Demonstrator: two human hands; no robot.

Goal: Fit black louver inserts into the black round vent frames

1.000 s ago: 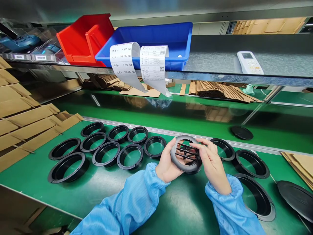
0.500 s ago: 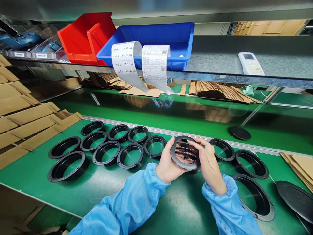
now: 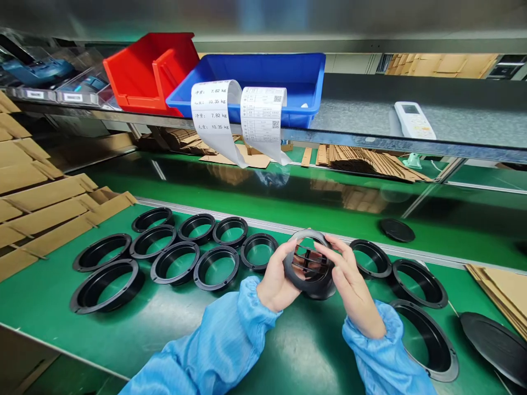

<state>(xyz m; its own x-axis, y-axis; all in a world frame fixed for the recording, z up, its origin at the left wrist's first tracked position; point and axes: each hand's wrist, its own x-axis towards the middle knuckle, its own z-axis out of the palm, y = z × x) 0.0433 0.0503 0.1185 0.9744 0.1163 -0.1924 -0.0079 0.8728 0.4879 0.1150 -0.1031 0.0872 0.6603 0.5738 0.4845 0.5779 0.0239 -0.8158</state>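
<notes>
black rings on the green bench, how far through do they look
Done: none of the laid-out rings shows a grille, so no finished piece is visible. In hand: the left hand and right hand together hold one louvred ring above the green bench. Left: the open rings to the left and larger rings to the right lie untouched.

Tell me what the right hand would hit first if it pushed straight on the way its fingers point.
The right hand points up and left, fingers already on the black slatted ring held with the left hand. It would press into that ring first; beyond it probably the left hand's fingers, though depth is hard to judge.
</notes>
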